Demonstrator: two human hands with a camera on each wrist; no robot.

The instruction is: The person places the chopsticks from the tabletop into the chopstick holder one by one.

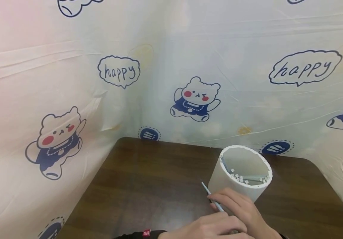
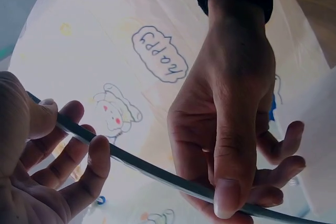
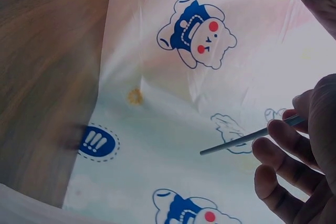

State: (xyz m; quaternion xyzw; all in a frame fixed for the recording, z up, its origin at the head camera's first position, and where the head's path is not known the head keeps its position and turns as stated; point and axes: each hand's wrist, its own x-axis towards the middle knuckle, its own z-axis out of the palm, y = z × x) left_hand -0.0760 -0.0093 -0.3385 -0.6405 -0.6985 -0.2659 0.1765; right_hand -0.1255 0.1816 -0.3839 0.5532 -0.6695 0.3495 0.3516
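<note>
Both hands hold a slim, pale blue-grey stick, which slants in front of a white round container. My right hand pinches it toward its far end, and the tip juts past the fingers in the right wrist view. Closer to me, my left hand grips the lower part, with the near end hidden by the hands in the head view. The left wrist view shows the stick spanning the gap between the left hand's fingers and the right thumb. Several sticks with small white square ends lean inside the container.
The dark brown wooden table has rounded far corners. A pale cloth curtain printed with bears and "happy" bubbles surrounds it on the left, back and right. The container stands right of the table's middle, just beyond the right hand.
</note>
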